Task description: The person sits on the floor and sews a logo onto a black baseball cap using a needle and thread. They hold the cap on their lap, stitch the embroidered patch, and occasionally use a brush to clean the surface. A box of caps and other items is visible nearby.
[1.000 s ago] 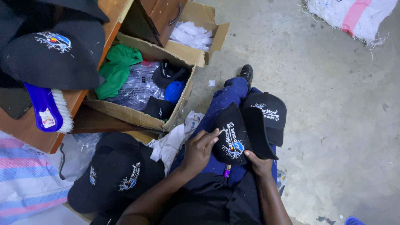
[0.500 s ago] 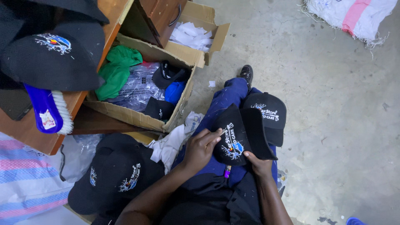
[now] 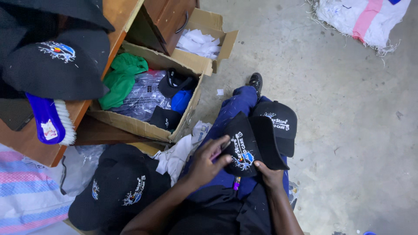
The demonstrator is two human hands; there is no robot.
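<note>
The left hand (image 3: 208, 161) rests curled on the black cap (image 3: 242, 146) on the person's lap, fingertips pinching something small against its embroidered front. The right hand (image 3: 270, 174) grips the same cap from below, at its lower edge. Just beyond the cap, a second cap (image 3: 278, 122) sits on the knee. Left of the cap lie a cardboard box (image 3: 148, 126) of clothes, a pile of caps (image 3: 117, 187) and a blue brush (image 3: 50, 122).
</note>
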